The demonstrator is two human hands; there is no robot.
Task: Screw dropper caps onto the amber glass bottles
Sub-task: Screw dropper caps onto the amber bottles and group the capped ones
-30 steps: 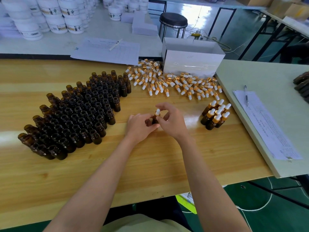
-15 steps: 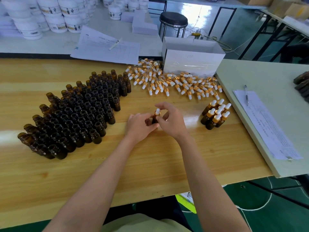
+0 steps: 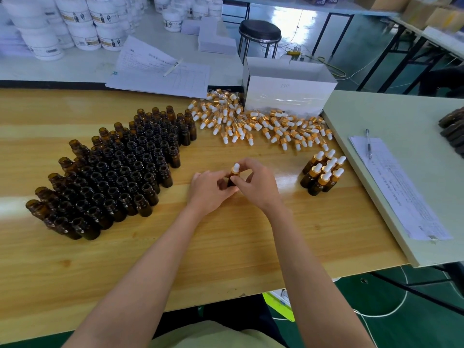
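Observation:
At the middle of the wooden table (image 3: 226, 247), my left hand (image 3: 209, 190) grips the body of an amber bottle (image 3: 231, 179), mostly hidden by my fingers. My right hand (image 3: 256, 184) pinches the gold collar of its dropper cap (image 3: 236, 169), whose white bulb sticks up between the hands. Several open amber bottles (image 3: 120, 172) stand in a block on the left. Loose dropper caps (image 3: 263, 126) lie scattered at the back. Several capped bottles (image 3: 322, 173) stand grouped on the right.
A white box (image 3: 288, 89) stands behind the caps. A pale side table (image 3: 401, 121) on the right carries a paper sheet (image 3: 399, 189) and a pen (image 3: 368, 144). Papers (image 3: 160, 71) and white tubs (image 3: 75, 23) sit on the far table. A stool (image 3: 259, 33) stands beyond.
Both hands stay on the same bottle at the same spot. The fingers of my right hand have shifted slightly round the cap.

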